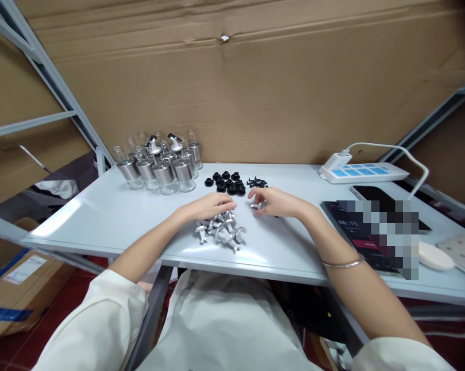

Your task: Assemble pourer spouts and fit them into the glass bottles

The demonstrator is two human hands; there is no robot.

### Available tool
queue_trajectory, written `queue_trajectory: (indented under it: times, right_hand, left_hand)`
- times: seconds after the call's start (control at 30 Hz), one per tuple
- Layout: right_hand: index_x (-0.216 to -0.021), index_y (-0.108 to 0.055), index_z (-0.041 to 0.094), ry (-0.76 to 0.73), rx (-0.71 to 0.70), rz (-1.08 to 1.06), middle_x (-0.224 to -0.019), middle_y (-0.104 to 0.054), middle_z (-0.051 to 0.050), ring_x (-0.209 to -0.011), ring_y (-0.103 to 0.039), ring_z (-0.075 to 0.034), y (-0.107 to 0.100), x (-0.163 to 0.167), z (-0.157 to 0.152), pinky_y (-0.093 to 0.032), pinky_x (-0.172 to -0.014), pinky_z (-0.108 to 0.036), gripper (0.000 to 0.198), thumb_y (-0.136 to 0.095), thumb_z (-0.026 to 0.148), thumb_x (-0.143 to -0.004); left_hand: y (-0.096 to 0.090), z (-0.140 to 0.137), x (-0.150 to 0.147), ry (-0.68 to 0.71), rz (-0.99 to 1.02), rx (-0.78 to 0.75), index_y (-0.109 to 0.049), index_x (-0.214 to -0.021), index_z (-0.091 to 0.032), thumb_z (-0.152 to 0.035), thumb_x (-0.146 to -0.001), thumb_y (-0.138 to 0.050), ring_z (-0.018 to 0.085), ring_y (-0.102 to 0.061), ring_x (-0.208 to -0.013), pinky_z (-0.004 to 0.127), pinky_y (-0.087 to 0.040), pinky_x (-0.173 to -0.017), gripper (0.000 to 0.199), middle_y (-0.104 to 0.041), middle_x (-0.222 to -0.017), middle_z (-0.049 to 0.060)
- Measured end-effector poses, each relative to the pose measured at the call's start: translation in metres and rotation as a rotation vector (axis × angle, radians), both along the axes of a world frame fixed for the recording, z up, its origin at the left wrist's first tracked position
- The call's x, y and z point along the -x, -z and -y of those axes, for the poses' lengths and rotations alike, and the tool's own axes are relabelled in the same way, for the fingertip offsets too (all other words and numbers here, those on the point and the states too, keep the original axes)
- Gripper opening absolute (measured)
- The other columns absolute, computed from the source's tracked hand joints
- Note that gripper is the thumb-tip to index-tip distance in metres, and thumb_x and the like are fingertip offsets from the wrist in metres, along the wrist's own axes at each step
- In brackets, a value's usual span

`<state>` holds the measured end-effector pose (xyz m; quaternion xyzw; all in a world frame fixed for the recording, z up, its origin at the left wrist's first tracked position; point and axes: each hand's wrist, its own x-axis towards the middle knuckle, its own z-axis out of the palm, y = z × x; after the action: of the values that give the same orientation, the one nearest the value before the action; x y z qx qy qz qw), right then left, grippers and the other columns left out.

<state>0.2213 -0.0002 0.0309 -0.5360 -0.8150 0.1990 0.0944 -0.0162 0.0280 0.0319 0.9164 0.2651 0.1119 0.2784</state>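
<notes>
My left hand [212,206] lies with its fingers stretched out over the back of a loose pile of silver pour spouts [226,232]; its fingertips partly cover the pieces beneath. To the right of the pile, my right hand [271,201] curls its thumb and fingers around one silver pour spout [255,205], low over the table. Behind the hands sit a cluster of round black stoppers [226,183] and a small heap of thin black parts [257,182], the latter just beyond my right fingers.
Several glass bottles with metal sleeves [165,175] stand at the back left, two topped with spouts. On the right of the white table [81,216] are a power strip [365,172], a phone [375,196], a tablet-like screen [348,226] and a white oval object [436,256]. Cardboard [255,103] walls the back.
</notes>
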Motion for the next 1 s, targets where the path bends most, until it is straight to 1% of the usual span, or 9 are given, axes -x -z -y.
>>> queue_trajectory:
  times: [0.2,0.33,0.47,0.57,0.73,0.87,1.0]
  right_hand:
    - [-0.102,-0.058,0.019,0.017,0.018,-0.035,-0.092,-0.065,-0.008,-0.077,-0.060,-0.020,0.000,0.001,-0.001,-0.047,-0.069,-0.030,0.036,-0.067,0.026,-0.067]
    - [-0.099,-0.059,0.019,0.016,-0.009,-0.080,-0.091,-0.065,-0.007,-0.076,-0.060,-0.019,0.001,0.002,-0.001,-0.046,-0.068,-0.030,0.033,-0.066,0.028,-0.068]
    - [-0.095,-0.060,0.020,-0.007,-0.050,-0.200,-0.087,-0.065,-0.005,-0.077,-0.059,-0.019,-0.003,0.006,0.002,-0.047,-0.069,-0.030,0.031,-0.067,0.034,-0.068]
    - [-0.092,-0.061,0.020,-0.024,-0.048,-0.331,-0.087,-0.065,-0.005,-0.079,-0.060,-0.019,-0.007,0.010,0.005,-0.047,-0.073,-0.033,0.030,-0.067,0.037,-0.069]
    - [-0.094,-0.061,0.020,-0.068,0.063,-0.599,-0.090,-0.065,-0.005,-0.084,-0.061,-0.019,-0.008,0.015,0.007,-0.048,-0.078,-0.034,0.035,-0.072,0.038,-0.066]
    - [-0.095,-0.062,0.020,-0.080,0.159,-0.756,-0.086,-0.065,-0.003,-0.081,-0.061,-0.017,-0.011,0.019,0.010,-0.049,-0.077,-0.034,0.038,-0.076,0.035,-0.064]
    - [-0.099,-0.060,0.020,-0.073,0.226,-0.857,-0.087,-0.066,-0.003,-0.082,-0.062,-0.017,-0.016,0.023,0.014,-0.049,-0.079,-0.036,0.043,-0.078,0.030,-0.061]
  left_hand:
    - [0.001,0.000,0.000,0.021,0.020,-0.038,-0.063,-0.090,-0.016,-0.042,-0.090,-0.041,0.016,-0.057,-0.082,0.027,-0.043,-0.076,0.034,-0.064,-0.091,0.005]
    - [0.002,-0.001,0.002,0.024,0.025,-0.103,-0.063,-0.091,-0.017,-0.036,-0.090,-0.042,0.017,-0.058,-0.083,0.028,-0.044,-0.077,0.028,-0.065,-0.091,0.006]
    - [0.005,-0.004,0.002,-0.001,0.106,-0.215,-0.060,-0.098,-0.017,-0.031,-0.089,-0.044,0.016,-0.059,-0.086,0.030,-0.045,-0.082,0.023,-0.064,-0.094,0.006]
    - [0.008,-0.006,0.001,-0.006,0.183,-0.285,-0.058,-0.102,-0.017,-0.031,-0.089,-0.047,0.016,-0.059,-0.090,0.030,-0.045,-0.085,0.022,-0.062,-0.098,0.006]
    - [0.010,-0.004,-0.001,-0.017,0.294,-0.316,-0.057,-0.103,-0.017,-0.035,-0.087,-0.052,0.016,-0.058,-0.090,0.029,-0.046,-0.083,0.025,-0.061,-0.095,0.006]
    - [0.006,-0.001,-0.003,-0.044,0.364,-0.264,-0.060,-0.097,-0.017,-0.036,-0.085,-0.056,0.015,-0.059,-0.086,0.029,-0.047,-0.080,0.023,-0.062,-0.092,0.005]
    - [0.004,0.001,-0.004,-0.038,0.411,-0.221,-0.063,-0.092,-0.016,-0.034,-0.085,-0.057,0.014,-0.059,-0.084,0.027,-0.047,-0.078,0.020,-0.064,-0.090,0.005]
